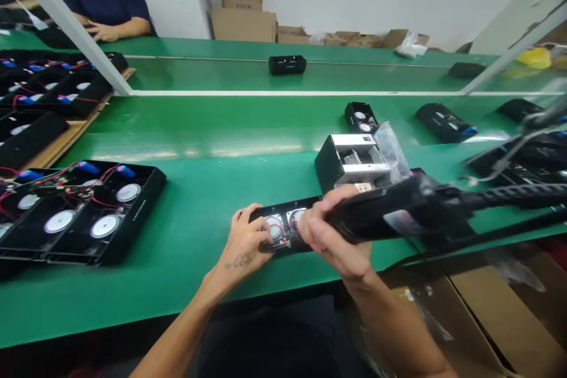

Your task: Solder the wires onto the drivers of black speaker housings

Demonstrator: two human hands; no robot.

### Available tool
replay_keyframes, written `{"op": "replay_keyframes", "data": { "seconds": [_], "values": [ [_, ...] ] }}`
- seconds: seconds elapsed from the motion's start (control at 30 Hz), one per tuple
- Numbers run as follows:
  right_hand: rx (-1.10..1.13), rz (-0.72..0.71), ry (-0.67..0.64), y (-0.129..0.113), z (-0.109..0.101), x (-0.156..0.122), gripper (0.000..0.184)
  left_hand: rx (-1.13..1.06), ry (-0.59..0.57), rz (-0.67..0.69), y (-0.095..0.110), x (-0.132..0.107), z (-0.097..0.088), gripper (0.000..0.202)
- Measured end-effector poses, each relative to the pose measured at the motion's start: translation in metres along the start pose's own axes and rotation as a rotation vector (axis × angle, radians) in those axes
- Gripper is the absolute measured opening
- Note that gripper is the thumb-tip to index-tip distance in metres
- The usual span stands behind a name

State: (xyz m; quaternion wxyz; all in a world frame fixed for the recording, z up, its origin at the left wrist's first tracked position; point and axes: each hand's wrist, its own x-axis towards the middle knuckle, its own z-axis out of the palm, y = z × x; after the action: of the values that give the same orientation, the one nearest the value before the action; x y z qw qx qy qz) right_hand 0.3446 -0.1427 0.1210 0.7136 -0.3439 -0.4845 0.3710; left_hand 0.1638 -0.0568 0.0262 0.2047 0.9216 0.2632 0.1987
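Note:
My left hand [245, 239] grips the left end of an open black speaker housing [287, 225], its fingers over the rim. Two round white-backed speaker drivers and red wires show inside. In my right hand [341, 242] is a black electric screwdriver [392, 212], held tilted with its cable end to the right. The tool's tip is hidden behind my fingers, over the housing's right part. Just beyond the housing stands a black and silver box [330, 159] with an open top, possibly a screw feeder.
Several open speaker housings [106, 224] with blue cylinders and wires lie at left. More are stacked on cardboard [73, 136] behind. A plastic bag [392, 150] lies beside the box. Other housings [445, 123] sit at right. A co-worker [115, 6] sits across the bench.

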Motion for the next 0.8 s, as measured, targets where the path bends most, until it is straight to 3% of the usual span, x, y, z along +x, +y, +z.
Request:
{"op": "replay_keyframes", "data": {
  "seconds": [0.2, 0.53, 0.63, 0.8],
  "values": [
    [-0.068, 0.045, -0.045, 0.02, 0.021, 0.009, 0.023, 0.008, -0.013, 0.007, -0.001, -0.001, 0.0, 0.011],
    [-0.177, 0.104, -0.022, 0.032, 0.021, 0.006, 0.026, 0.003, -0.013, -0.014, -0.001, 0.0, 0.002, 0.009],
    [-0.214, 0.09, -0.052, 0.031, 0.022, 0.005, 0.024, -0.01, -0.025, -0.029, 0.002, 0.0, 0.0, 0.004],
    [-0.349, 0.007, -0.158, 0.03, 0.026, 0.003, 0.023, -0.02, -0.029, -0.074, 0.004, 0.0, -0.001, 0.01]
  ]
}}
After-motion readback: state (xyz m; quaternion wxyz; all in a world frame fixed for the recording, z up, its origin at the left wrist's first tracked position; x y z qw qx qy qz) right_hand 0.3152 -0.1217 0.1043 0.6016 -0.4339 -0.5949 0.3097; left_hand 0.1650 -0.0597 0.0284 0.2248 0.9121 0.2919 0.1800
